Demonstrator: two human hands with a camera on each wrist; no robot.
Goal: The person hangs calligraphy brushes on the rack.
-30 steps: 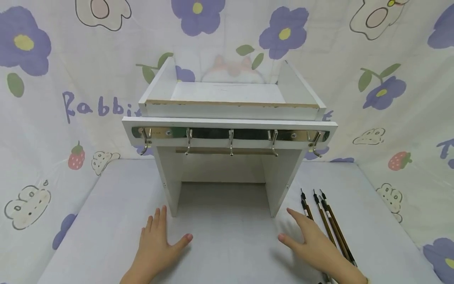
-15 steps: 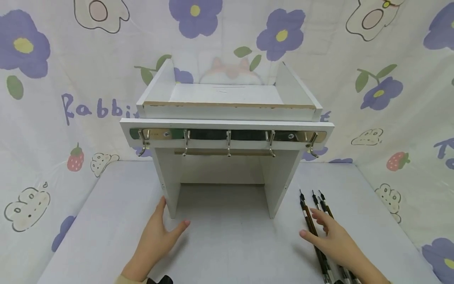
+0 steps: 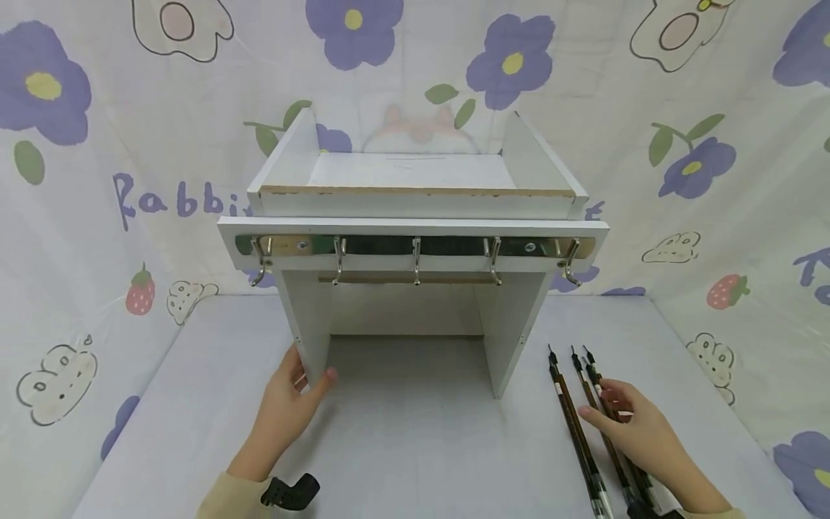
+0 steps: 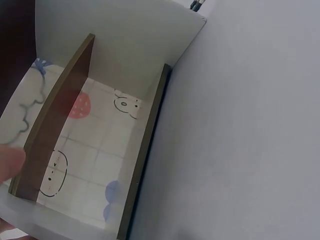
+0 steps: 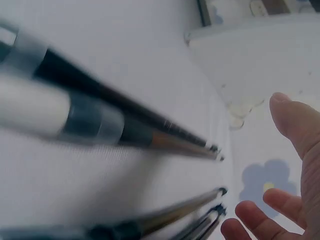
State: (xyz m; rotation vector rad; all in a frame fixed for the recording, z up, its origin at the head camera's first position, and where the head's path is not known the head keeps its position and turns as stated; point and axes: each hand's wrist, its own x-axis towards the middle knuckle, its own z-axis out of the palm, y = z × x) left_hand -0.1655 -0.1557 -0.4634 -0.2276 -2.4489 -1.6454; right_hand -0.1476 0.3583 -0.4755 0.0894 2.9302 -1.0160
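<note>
A white shelf (image 3: 415, 205) with a row of metal hooks (image 3: 417, 261) along its front stands mid-table. At its lower left side panel (image 3: 310, 339), my left hand (image 3: 285, 404) grips the front edge, thumb on the inner side and fingers outside. The left wrist view looks into the shelf, with my thumb (image 4: 9, 162) at the left edge. Several writing brushes (image 3: 573, 425) lie on the table to the right. My right hand (image 3: 642, 429) hovers over the rightmost ones, fingers loosely bent. In the right wrist view its thumb (image 5: 295, 120) and fingers are apart, with brushes (image 5: 100, 95) beyond them.
The white table (image 3: 415, 454) runs back to a cloth backdrop (image 3: 194, 130) printed with flowers and rabbits. The shelf's right side panel (image 3: 515, 331) stands a short way left of the brushes. A black strap-mounted device (image 3: 290, 492) sits at my left wrist.
My left hand has moved up to the shelf's left panel and taken hold of it. My right hand has moved right, from beside the shelf to over the brushes.
</note>
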